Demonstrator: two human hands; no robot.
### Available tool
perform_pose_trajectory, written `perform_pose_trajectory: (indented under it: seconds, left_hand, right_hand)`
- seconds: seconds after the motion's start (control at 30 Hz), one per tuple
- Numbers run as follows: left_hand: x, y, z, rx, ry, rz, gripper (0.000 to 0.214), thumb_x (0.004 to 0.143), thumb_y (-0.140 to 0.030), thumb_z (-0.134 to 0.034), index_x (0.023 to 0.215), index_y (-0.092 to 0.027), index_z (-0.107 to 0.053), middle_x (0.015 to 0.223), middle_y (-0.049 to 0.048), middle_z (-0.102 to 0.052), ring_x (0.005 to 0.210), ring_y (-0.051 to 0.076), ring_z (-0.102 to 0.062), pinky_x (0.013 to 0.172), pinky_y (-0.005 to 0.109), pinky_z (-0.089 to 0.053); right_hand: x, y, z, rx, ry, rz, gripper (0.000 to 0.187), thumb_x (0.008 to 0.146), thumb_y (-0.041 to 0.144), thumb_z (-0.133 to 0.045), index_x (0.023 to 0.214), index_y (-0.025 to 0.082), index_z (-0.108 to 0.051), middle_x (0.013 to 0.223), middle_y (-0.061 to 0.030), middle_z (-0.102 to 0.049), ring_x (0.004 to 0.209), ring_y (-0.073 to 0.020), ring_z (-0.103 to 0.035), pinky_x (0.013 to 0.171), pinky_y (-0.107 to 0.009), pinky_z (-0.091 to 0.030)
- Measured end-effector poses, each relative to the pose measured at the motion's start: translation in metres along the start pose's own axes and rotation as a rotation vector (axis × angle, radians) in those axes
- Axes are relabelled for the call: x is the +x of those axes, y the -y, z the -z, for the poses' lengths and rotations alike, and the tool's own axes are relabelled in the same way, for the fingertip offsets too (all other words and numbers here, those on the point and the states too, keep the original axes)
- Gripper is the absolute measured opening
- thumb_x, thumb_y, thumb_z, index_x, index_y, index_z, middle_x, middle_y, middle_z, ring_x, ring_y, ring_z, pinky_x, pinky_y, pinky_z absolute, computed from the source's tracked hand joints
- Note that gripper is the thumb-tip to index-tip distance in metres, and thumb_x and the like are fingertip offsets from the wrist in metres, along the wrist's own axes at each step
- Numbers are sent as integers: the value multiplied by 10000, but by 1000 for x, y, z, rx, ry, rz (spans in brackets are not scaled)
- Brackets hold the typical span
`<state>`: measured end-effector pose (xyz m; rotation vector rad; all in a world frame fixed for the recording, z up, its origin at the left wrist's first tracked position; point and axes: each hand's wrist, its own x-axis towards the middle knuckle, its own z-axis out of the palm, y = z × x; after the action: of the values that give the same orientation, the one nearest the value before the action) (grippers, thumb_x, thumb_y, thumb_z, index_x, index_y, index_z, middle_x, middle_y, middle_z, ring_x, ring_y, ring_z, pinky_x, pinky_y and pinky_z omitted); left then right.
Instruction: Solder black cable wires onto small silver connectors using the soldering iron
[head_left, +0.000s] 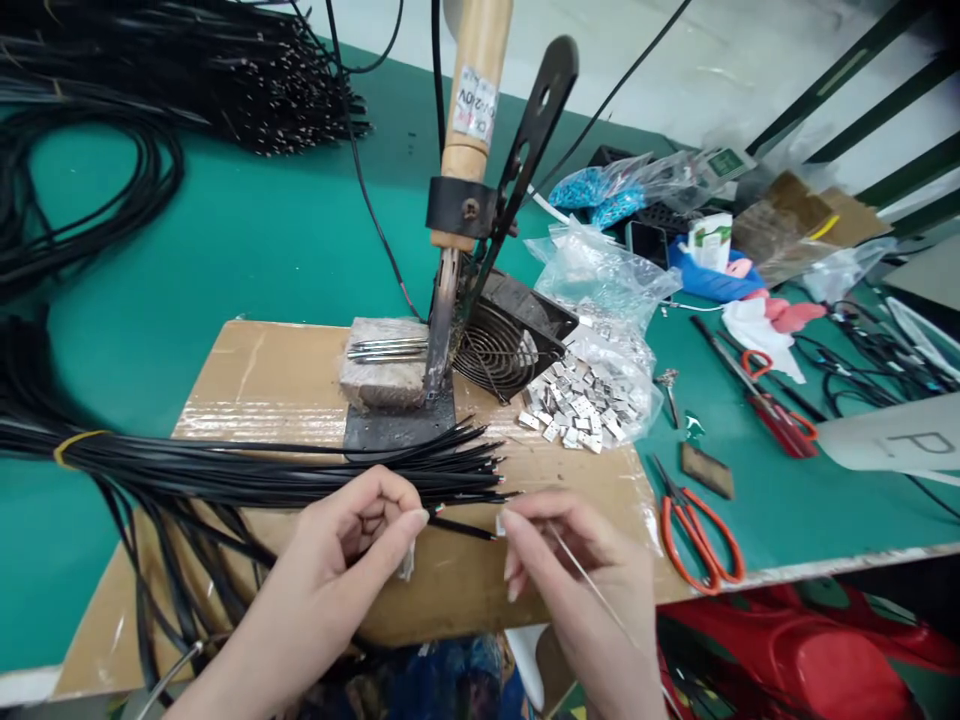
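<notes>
**A black wire [465,528] points rightward at a small silver terminal [500,524], the two just apart.**
The wire's long axis runs almost level across the view, out of the left hand [352,540], its fingers curled closed on the wire. Its tip stops just short of the right hand [577,590], the nearer hand to it, whose thumb and forefinger pinch the terminal, though the piece is so small that the exact grip is hard to tell. A thin pale rod [589,580] slants along that hand. Behind, a bundle of black wires [262,475] with a yellow tie [75,447] fans across a cardboard sheet [255,380]. Further off, a heap of silver terminals [581,405] lies against a clear plastic bag [585,290], beside a soldering iron [469,110] held upright in its stand.
</notes>
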<state>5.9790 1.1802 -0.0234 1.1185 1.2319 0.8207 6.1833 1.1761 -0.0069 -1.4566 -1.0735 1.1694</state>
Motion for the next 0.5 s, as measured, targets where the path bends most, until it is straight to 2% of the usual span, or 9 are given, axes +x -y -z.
perform_pose_trajectory:
  seconds: [0.13, 0.37, 0.5]
  left_hand:
    - [-2, 2, -1, -12, 1, -8, 324, 1041, -505, -591, 879, -225, -616, 700, -61, -541, 637, 89, -493, 584, 158, -385]
    - [-2, 7, 2, 21, 3, -46, 315, 1046, -491, -589, 866, -237, -630, 691, -57, -553, 619, 86, -489, 558, 142, -373]
    - [-7, 0, -2, 25, -14, -39, 292, 1034, -474, -595, 855, -249, -639, 681, -60, -548, 611, 85, -493, 553, 136, -371]
  right_hand:
    - [-10, -3, -13, 128, 69, -178, 171, 841, 342, -858, 770, 209, -776, 534, 42, -635, 446, -57, -570, 446, -113, -478]
    - [-5, -15, -28, 240, 163, -140, 83, 818, 275, -866, 773, 221, -821, 526, 56, -586, 411, -54, -512, 394, -131, -417]
    - [-3, -14, -33, 274, 180, -173, 67, 793, 249, -879, 765, 221, -825, 530, 65, -578, 406, -50, -506, 382, -128, -400]
